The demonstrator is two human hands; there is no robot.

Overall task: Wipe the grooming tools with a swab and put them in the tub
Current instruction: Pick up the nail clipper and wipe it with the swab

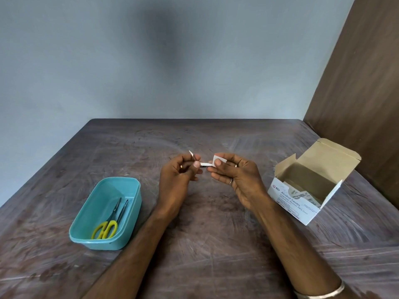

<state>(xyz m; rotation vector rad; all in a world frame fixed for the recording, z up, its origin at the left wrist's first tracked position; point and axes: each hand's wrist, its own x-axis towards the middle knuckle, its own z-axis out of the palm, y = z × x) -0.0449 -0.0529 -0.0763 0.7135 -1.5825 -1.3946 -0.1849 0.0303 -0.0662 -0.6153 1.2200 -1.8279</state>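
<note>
My left hand point(180, 171) pinches a small metal nail clipper point(203, 164) above the middle of the table, its lever sticking up past my fingers. My right hand point(234, 174) pinches a white swab point(216, 159) right beside the clipper's free end; I cannot tell if they touch. A teal tub point(86, 214) sits at the left. Inside it lie yellow-handled scissors point(106, 227) and a slim pair of metal tweezers point(123, 210).
An open white box of alcohol swabs point(289, 200) stands at the right, its flaps up and sachets showing inside. The dark wooden table point(205, 244) reaches back to a grey wall. A brown panel point(367, 83) rises at the far right.
</note>
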